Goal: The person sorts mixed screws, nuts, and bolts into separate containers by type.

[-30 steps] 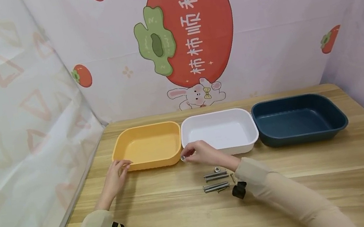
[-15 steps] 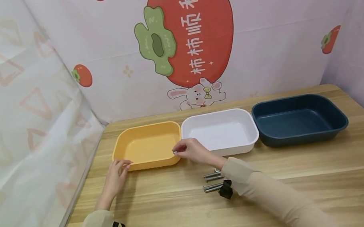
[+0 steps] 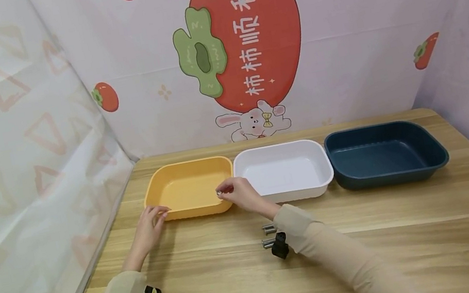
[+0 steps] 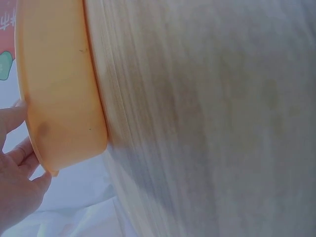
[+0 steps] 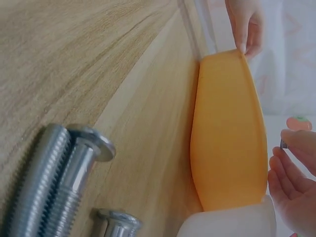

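My right hand pinches a small metal nut between thumb and fingertips, over the front right part of the yellow tray. In the right wrist view the nut shows as a small dark piece at the fingertips, above the tray's rim. My left hand holds the front left corner of that tray, fingers over the rim and thumb at the outside, as the left wrist view shows the hand too. Several metal bolts lie on the table, partly hidden by the right sleeve and wrist camera.
A white tray stands right beside the yellow one, and a dark blue tray beside that. Large in the right wrist view are bolts lying on the wooden table. A printed cloth backdrop rises behind the trays.
My right hand has moved left and slightly up with the nut, from the gap between the yellow and white trays to over the yellow tray. The left hand has stayed put.
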### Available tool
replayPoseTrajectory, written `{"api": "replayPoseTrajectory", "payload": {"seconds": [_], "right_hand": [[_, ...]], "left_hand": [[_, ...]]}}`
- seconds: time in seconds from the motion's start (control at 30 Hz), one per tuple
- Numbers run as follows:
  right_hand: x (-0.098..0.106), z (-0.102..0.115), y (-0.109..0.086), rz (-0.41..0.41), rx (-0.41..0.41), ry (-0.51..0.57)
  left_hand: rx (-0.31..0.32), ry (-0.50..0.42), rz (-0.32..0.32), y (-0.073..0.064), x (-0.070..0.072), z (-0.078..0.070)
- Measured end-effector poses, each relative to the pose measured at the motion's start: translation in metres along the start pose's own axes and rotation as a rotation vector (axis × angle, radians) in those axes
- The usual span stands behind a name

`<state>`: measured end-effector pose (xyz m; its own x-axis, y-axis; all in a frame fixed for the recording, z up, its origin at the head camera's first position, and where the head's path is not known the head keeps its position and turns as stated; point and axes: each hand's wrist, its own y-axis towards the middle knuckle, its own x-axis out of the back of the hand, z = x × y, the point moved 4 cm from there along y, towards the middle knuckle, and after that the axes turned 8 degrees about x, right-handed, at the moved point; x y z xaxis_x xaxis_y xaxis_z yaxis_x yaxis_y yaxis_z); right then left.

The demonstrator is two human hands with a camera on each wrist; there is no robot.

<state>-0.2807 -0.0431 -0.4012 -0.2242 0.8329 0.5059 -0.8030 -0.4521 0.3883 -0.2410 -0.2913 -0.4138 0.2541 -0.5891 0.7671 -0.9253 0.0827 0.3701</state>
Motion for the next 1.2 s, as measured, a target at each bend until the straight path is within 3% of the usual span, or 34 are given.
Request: {"api": "replayPoseTrajectory", "payload": {"seconds": [0.33, 0.6, 0.8, 1.2], "right_hand": [[0.0, 0.001, 0.002, -0.011, 0.009, 0.011], [0.013, 0.001, -0.005, 0.016, 0.001, 0.044], [0.027, 0.002, -0.012, 0.05, 0.001, 0.037], [0.047, 0.005, -0.03, 0.151, 0.034, -0.009]], "left_hand": [[0.002, 0.0, 0.001, 0.0, 0.0, 0.001], [0.005, -0.001, -0.002, -0.001, 0.0, 0.002], [-0.009, 0.004, -0.016, -0.001, 0.001, -0.001], [0.014, 0.001, 0.018, 0.0, 0.001, -0.003]]}}
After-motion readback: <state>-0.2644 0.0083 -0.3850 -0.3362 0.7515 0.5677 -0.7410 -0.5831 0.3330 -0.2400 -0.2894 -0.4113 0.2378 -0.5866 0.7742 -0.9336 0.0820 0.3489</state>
